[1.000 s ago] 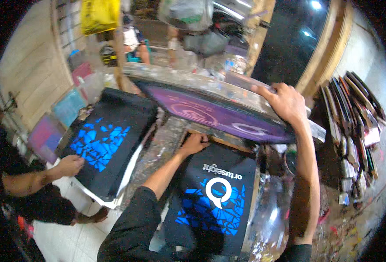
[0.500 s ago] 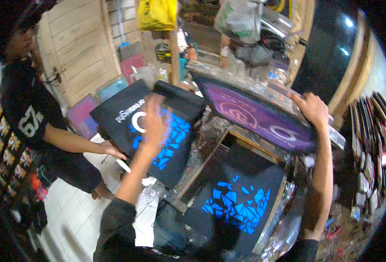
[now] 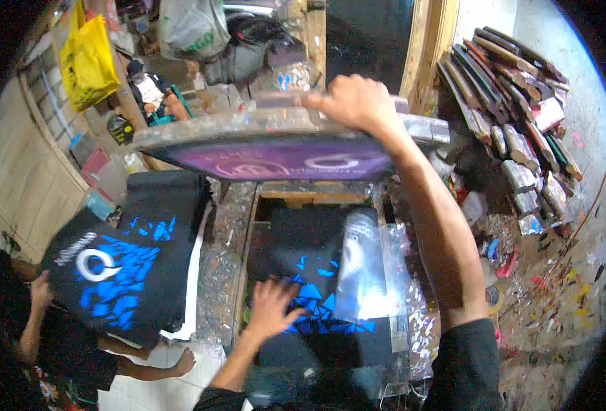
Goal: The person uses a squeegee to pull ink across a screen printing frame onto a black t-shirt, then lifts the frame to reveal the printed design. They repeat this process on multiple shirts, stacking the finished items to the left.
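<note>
My right hand (image 3: 361,103) is wrapped over the top edge of a raised screen printing frame (image 3: 200,130). Its purple mesh (image 3: 282,161) carries a pale round mark. Beneath it, a black fabric piece (image 3: 292,229) with blue shard shapes lies flat on the printing bed. My left hand (image 3: 272,305), fingers spread, is at the left side of the blue print, holding nothing; whether it touches the cloth I cannot tell. A clear plastic sheet (image 3: 357,267) covers the right part of the print and reflects light.
To the left, printed black fabric pieces (image 3: 159,281) lie stacked, with a co-worker's hand (image 3: 40,291) at their edge. Several squeegees (image 3: 481,82) are piled at the right wall. Another person (image 3: 155,96) sits beyond the frame, near a yellow bag (image 3: 87,61).
My view has swung right. My left hand has gone from over the left stack to the fabric under the frame. The clear sheet now overlies part of the print. My right hand still holds the frame.
</note>
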`<state>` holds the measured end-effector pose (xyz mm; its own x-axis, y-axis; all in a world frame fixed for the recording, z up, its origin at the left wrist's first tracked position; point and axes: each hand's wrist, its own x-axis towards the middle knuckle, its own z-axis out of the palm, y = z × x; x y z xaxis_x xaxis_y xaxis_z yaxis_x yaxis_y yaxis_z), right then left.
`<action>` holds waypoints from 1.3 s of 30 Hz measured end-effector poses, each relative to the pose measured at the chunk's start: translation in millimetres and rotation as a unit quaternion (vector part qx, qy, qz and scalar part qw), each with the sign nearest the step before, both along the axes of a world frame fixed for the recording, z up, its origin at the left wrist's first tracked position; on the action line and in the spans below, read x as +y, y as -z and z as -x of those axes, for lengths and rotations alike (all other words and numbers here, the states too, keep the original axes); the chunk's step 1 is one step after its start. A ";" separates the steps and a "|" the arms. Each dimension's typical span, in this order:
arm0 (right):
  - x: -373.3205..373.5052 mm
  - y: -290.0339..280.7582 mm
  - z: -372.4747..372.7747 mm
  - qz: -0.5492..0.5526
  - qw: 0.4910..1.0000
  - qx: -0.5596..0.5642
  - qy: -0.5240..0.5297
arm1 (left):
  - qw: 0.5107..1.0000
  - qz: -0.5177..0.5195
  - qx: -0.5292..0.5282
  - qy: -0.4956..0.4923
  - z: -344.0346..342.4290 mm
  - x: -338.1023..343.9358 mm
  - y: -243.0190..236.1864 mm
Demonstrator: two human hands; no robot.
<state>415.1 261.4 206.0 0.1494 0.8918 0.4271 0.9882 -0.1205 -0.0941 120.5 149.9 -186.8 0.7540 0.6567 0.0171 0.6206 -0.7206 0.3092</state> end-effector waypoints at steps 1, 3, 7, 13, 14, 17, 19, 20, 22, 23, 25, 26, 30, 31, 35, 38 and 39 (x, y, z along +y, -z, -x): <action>6.5 -4.8 -2.9 0.000 1.000 0.005 0.008 | 0.992 -0.123 0.005 -0.040 27.2 9.5 4.1; 18.3 -14.4 -8.0 0.007 1.000 0.007 0.024 | 0.997 -0.067 0.021 0.014 52.5 21.7 9.8; 38.4 -21.7 -17.1 0.045 0.999 0.013 0.027 | 0.996 -0.058 0.068 0.003 43.5 16.8 15.2; 53.5 -21.3 -26.4 0.046 0.999 0.000 -0.002 | 0.999 -0.023 0.012 0.020 61.3 29.5 26.7; 51.9 -20.3 -25.6 0.043 0.999 0.010 0.009 | 0.999 -0.024 0.005 0.021 61.8 26.4 29.0; 39.3 -18.2 -21.8 0.051 0.998 0.019 0.011 | 0.995 -0.031 -0.078 -0.055 27.4 0.1 23.0; 24.4 -11.9 -14.4 0.018 0.999 0.026 0.008 | 0.994 -0.003 -0.026 -0.111 -27.0 -24.3 4.7; 14.3 -6.0 -8.9 0.013 1.000 0.022 0.007 | 0.984 0.004 -0.140 -0.106 -58.4 -38.0 -9.9; -9.6 4.2 2.3 -0.009 1.000 0.005 0.008 | 0.947 0.243 -0.205 0.056 -104.2 -36.5 -48.6; -24.3 13.3 9.2 -0.026 1.000 -0.006 0.006 | 0.856 0.433 -0.275 -0.064 -108.1 -25.6 -70.4; -59.8 37.2 23.3 -0.053 0.998 -0.004 -0.044 | 0.837 0.019 -0.531 -0.133 -88.2 -4.1 -108.2; -79.3 53.1 31.8 -0.020 0.998 0.008 -0.062 | 0.664 0.166 -0.710 -0.166 -74.2 -2.9 -118.6; -159.1 160.2 73.8 0.011 0.991 -0.062 -0.119 | 0.595 0.267 -0.715 -0.252 42.9 -2.2 -103.1; -173.2 191.8 81.8 0.055 0.989 -0.034 -0.134 | 0.596 0.335 -0.670 -0.290 63.7 -12.8 -85.1; -168.2 285.3 77.9 0.255 0.957 0.034 -0.135 | 0.631 0.423 -0.548 -0.350 89.6 -47.7 -0.5; -188.4 333.7 66.7 0.255 0.951 0.074 -0.160 | 0.674 0.362 -0.489 -0.420 92.7 -55.8 42.0; -200.7 348.6 69.3 0.257 0.949 0.061 -0.171 | 0.686 0.375 -0.473 -0.407 95.0 -54.4 49.5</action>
